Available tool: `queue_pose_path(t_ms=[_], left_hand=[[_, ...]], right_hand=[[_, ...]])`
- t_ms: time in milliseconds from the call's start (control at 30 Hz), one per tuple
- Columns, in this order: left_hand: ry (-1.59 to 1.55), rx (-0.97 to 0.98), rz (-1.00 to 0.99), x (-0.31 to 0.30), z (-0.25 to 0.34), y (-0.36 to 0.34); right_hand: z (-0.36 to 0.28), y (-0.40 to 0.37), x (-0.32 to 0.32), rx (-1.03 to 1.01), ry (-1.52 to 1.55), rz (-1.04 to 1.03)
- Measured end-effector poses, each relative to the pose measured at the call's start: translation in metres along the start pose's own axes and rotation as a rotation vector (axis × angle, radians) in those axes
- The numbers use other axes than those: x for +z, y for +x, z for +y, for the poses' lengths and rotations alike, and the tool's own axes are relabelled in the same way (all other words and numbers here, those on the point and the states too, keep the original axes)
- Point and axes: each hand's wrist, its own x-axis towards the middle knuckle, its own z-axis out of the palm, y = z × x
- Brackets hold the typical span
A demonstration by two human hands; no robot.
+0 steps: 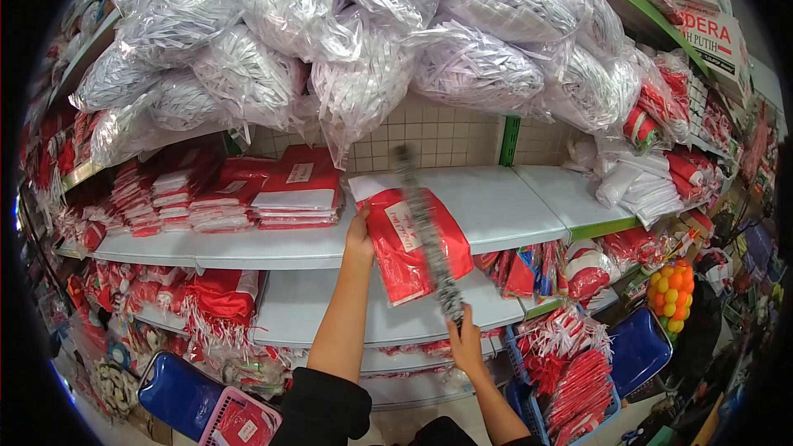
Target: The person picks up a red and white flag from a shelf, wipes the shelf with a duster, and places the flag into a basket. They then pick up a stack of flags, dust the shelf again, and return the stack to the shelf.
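Observation:
My left hand (358,235) is closed on the left edge of a flat plastic packet (382,239) of folded red and white cloth with a pale printed label. The packet is held tilted in front of the shelf edge. My right hand (467,343) grips the lower end of a long, mottled grey feather duster (425,227). Motion blurs the duster, which crosses over the front of the packet and points up toward the back wall. Behind my left hand, stacks of similar red and white packets (299,190) lie on the shelf.
Clear bags of white paper strips (363,74) bulge over the upper shelf. The pale shelf (512,202) runs behind the packet. Blue baskets of red packets (578,388) stand low right, a pink basket (239,421) low left. White rolls (632,182) lie at the right.

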Motion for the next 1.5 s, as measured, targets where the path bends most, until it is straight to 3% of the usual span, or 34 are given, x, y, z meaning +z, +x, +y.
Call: queue_pose_path(t_ms=[33,133,167,200,267,300,400,433,533,567,600,667,733,767,800,833,867,933,967,1067,1100,1200,1333,1467,1500], left_hand=[[0.000,0.004,0.027,0.007,0.001,-0.004],[-0.015,0.005,0.077,0.024,0.001,-0.017],[-0.028,0.003,0.067,0.029,0.001,-0.022],[-0.041,0.002,0.056,0.031,0.001,-0.024],[-0.172,-0.074,-0.421,-0.034,0.001,0.017],[-0.237,-0.110,-0.661,-0.055,0.001,0.032],[-0.038,0.072,0.080,0.019,-0.001,-0.018],[-0.048,0.078,0.072,0.018,-0.001,-0.018],[-0.002,0.050,0.043,0.016,-0.001,-0.015],[-0.135,-0.008,-0.320,-0.004,-0.001,-0.003],[-0.270,-0.066,-0.682,-0.045,-0.002,0.021],[-0.260,-0.066,-0.680,-0.048,-0.004,0.023],[0.030,0.047,0.052,0.022,0.000,-0.025],[0.037,0.029,0.028,0.033,0.002,-0.033],[-0.090,0.003,-0.278,0.008,0.001,-0.017],[-0.220,-0.029,-0.583,-0.037,-0.003,0.012],[-0.353,-0.055,-0.892,-0.060,-0.005,0.029],[-0.122,-0.045,-0.379,-0.039,-0.001,0.018],[-0.006,-0.038,-0.120,-0.025,0.003,0.008],[0.057,0.073,0.061,0.039,0.005,-0.042],[0.045,0.061,0.043,0.030,0.006,-0.035],[0.137,0.069,-0.055,0.040,0.008,-0.044],[0.229,-0.107,-0.240,0.050,0.003,-0.060],[0.307,-0.248,-0.282,0.060,-0.019,-0.089],[0.322,-0.302,-0.317,0.065,-0.022,-0.096]], right_hand=[[0.013,0.003,0.016,0.008,0.101,0.189],[0.029,0.009,0.046,-0.004,0.141,0.271],[0.039,0.010,0.048,0.048,0.003,0.085],[0.035,0.010,0.045,-0.027,-0.072,0.008],[0.024,0.012,0.037,-0.181,-0.222,-0.148],[0.029,0.014,0.040,-0.131,-0.208,-0.075],[0.041,0.022,0.061,-0.011,0.243,0.294],[0.054,0.026,0.067,0.199,0.290,0.095],[0.073,0.012,0.075,-0.150,0.027,0.015],[0.074,0.009,0.069,-0.053,-0.053,-0.120],[0.080,0.009,0.064,-0.073,-0.066,-0.070],[0.098,0.006,0.058,-0.112,-0.091,0.027],[0.112,0.007,0.057,-0.015,-0.093,0.021],[0.116,0.006,0.060,0.009,-0.080,-0.026],[0.122,0.003,0.065,0.036,-0.066,-0.072],[0.134,-0.004,0.086,-0.182,-0.082,-0.075],[0.130,-0.005,0.081,-0.179,-0.115,-0.010],[0.105,-0.006,0.060,-0.178,-0.178,0.115],[0.099,-0.002,0.052,-0.055,-0.123,0.141],[0.106,0.013,0.053,-0.025,0.031,0.436],[0.120,0.018,0.051,0.053,0.146,0.443],[0.072,0.017,0.007,0.252,0.507,0.401],[0.047,0.022,-0.029,0.159,0.924,0.235],[0.010,0.021,-0.043,0.024,1.082,0.061],[-0.004,0.016,-0.048,0.019,0.986,0.082]])
